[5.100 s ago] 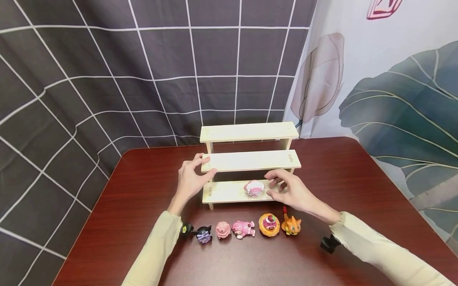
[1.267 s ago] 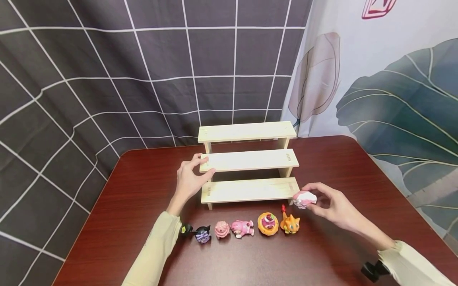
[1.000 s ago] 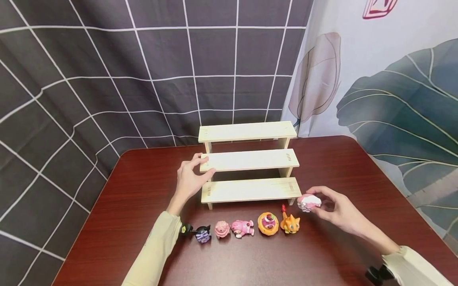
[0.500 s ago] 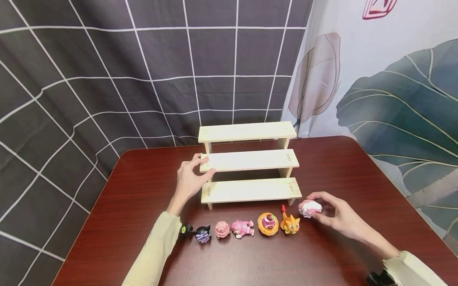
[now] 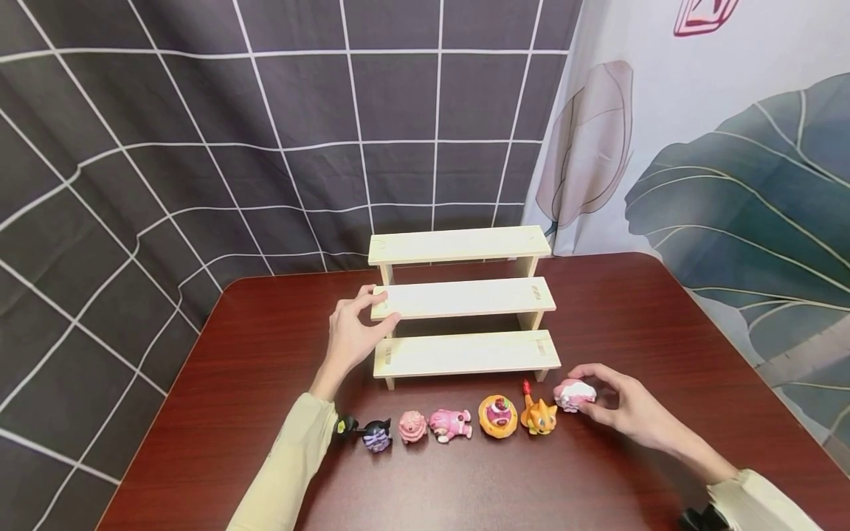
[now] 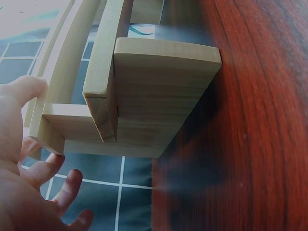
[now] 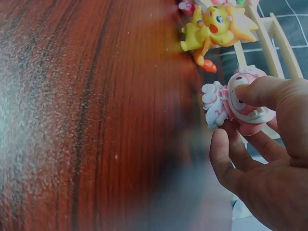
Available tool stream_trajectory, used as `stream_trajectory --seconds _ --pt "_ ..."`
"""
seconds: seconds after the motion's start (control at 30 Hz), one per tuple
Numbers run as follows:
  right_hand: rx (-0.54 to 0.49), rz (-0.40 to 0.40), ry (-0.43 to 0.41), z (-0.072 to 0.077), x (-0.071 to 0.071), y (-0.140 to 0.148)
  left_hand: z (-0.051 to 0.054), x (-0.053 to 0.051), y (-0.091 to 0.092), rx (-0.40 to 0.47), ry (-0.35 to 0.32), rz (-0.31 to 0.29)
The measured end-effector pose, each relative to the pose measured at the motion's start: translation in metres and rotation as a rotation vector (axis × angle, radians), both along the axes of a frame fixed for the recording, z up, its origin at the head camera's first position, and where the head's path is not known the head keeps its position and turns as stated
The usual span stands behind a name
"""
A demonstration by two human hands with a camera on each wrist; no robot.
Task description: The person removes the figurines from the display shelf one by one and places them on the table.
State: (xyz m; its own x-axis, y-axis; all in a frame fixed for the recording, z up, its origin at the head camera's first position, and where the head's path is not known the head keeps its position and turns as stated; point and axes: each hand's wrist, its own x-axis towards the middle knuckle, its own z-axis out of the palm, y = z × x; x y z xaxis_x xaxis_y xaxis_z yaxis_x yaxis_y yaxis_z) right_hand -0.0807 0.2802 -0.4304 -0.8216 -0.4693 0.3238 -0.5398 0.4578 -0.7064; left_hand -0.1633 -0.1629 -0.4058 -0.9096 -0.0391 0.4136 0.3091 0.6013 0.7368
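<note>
My left hand (image 5: 352, 332) grips the left end of the middle board of a three-tier wooden display rack (image 5: 465, 299); in the left wrist view the thumb and fingers lie on either side of that board end. At the right, my right hand (image 5: 627, 405) pinches a pink-and-white figurine (image 5: 575, 395) between thumb and fingers. The figurine (image 7: 245, 98) is upright, low over the tabletop, beside an orange figurine with a red-tipped tail (image 5: 539, 417). Whether its feet touch the table I cannot tell.
In front of the rack, a row on the dark red table (image 5: 465, 487) holds a black-and-purple figurine (image 5: 377, 435), a round pink figurine (image 5: 412, 426), a pink figurine lying down (image 5: 451, 425) and a tart-shaped toy (image 5: 498, 416). Curtains (image 5: 398, 96) hang behind.
The pink-and-white figurine, earlier on the rack's lowest board, has been taken by my right hand, carried right, and lowered beside the orange figurine. My left hand stays at the rack.
</note>
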Motion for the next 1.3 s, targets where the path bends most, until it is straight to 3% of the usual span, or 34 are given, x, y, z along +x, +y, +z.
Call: stream_trajectory --seconds 0.5,0.83,1.3 --pt "0.034 -0.010 -0.048 -0.0022 0.0003 -0.0002 0.0011 0.0000 0.0002 0.001 0.012 -0.003" --pt "0.052 0.006 -0.006 -0.0056 -0.0011 -0.0002 -0.0008 0.0000 0.0002 0.002 0.003 0.002" --pt "0.122 -0.003 -0.018 -0.0021 0.0013 0.0010 -0.0011 0.0007 0.0003 0.011 0.005 0.002"
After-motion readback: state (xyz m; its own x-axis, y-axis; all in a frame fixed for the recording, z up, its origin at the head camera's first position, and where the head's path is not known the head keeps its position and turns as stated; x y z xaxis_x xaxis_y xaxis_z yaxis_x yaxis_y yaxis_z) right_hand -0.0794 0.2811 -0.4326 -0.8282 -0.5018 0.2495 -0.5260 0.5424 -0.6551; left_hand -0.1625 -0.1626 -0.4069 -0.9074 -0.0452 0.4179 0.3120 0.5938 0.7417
